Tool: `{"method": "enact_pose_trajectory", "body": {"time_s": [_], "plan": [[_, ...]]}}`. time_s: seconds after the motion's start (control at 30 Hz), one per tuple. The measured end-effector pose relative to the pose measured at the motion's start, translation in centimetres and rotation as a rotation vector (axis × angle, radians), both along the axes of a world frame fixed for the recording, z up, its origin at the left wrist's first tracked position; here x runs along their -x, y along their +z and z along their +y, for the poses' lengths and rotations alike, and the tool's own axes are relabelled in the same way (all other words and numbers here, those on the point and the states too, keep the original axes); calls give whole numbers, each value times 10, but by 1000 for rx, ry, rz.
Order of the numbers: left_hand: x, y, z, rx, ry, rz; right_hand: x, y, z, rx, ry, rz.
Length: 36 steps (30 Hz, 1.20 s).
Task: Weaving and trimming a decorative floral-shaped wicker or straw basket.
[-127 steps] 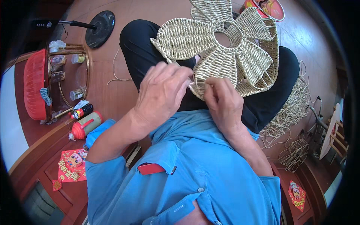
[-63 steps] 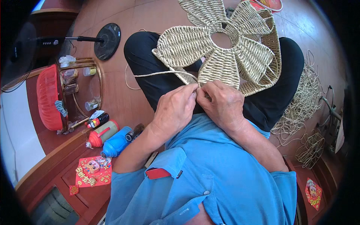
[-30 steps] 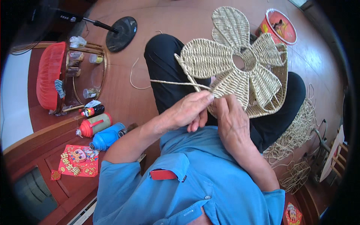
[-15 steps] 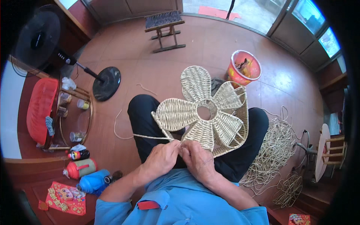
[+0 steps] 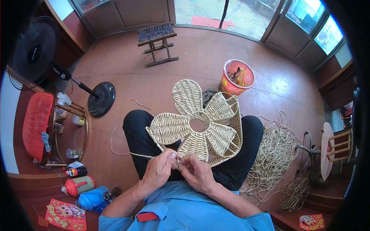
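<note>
A woven straw flower piece (image 5: 167,129), with broad petals round a central hole, lies on a woven frame (image 5: 235,144) across my bent, black-trousered legs. At its lower left edge my left hand (image 5: 160,168) pinches the pale cord (image 5: 138,154), which trails left toward the floor. My right hand (image 5: 195,174) is beside it, fingers curled together at the same spot below the lowest petal; what exactly its fingertips grip is partly hidden, apparently the same cord.
A pail (image 5: 237,84) and low stool (image 5: 156,38) stand ahead. Left are a standing fan (image 5: 100,98), red basket (image 5: 38,127) on a rack, and flasks (image 5: 92,200). Right are a tangled cord heap (image 5: 273,154) and round board (image 5: 327,150). Glass doors (image 5: 227,15) close the far side.
The view has tilted up, showing more floor, the stool and doors. My hands have shifted slightly against each other at the same lower-left edge, the cord trailing left from them.
</note>
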<state>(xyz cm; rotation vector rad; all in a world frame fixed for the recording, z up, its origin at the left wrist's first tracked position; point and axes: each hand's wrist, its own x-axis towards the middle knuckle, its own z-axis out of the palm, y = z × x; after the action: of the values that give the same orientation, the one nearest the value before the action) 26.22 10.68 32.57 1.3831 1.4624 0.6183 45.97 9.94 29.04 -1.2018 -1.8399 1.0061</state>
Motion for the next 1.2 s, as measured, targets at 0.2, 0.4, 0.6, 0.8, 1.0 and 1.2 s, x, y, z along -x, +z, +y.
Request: {"method": "enact_pose_trajectory", "body": {"time_s": [0.2,0.4,0.6,0.8,1.0,1.2], "plan": [[-16,6,-1,-443,-238,27,-37,28,0,558,26,521],[57,22,-7,-209,184,-668,-109,41,15,494,-246,661],[174,32,-15,-241,611,-858,-160,48,17,533,-241,923],[279,-7,-25,-249,921,-777,-171,43,6,650,-255,754],[356,-38,-11,-251,1069,-493,-148,48,-5,701,-68,448],[163,20,16,-634,456,790,-80,46,-25,750,33,373]]}}
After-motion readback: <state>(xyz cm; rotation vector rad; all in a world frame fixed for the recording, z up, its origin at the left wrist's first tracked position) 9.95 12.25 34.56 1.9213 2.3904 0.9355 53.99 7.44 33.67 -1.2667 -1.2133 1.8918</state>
